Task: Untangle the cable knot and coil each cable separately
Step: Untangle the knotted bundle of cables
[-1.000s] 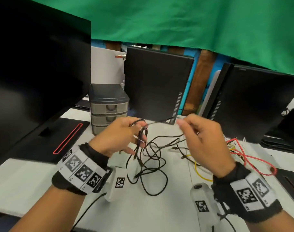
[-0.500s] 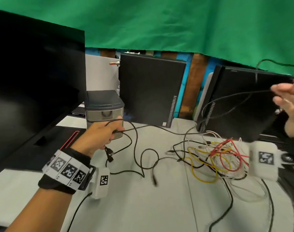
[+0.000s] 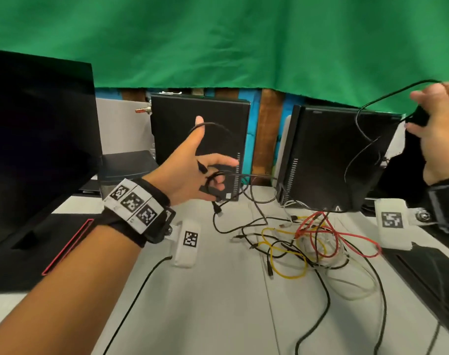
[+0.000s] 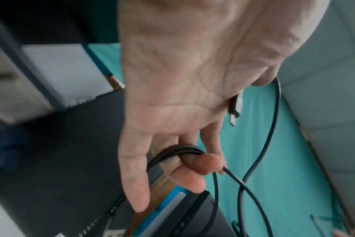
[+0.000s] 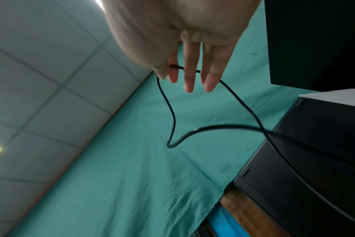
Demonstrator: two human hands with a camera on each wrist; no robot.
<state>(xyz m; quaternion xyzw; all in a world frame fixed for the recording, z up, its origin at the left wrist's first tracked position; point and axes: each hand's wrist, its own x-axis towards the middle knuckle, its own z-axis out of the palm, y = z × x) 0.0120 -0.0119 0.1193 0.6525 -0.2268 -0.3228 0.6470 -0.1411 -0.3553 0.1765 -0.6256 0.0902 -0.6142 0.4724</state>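
Since a moment ago, left hand (image 3: 192, 172) has risen, thumb up, fingers hooking black cable (image 4: 178, 151) loops; right hand (image 3: 438, 129), raised far right, pinches its run.

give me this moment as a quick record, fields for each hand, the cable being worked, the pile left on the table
left hand: raised over the table, black cable looped over the thumb and round curled fingers
right hand: raised high at right, pinching the same cable
black cable: strung between both hands, slack loops hanging
connector: one plug dangles by the left palm
pile: yellow cable, red cable, white and black ones still tangled on the table
coils done: none visible
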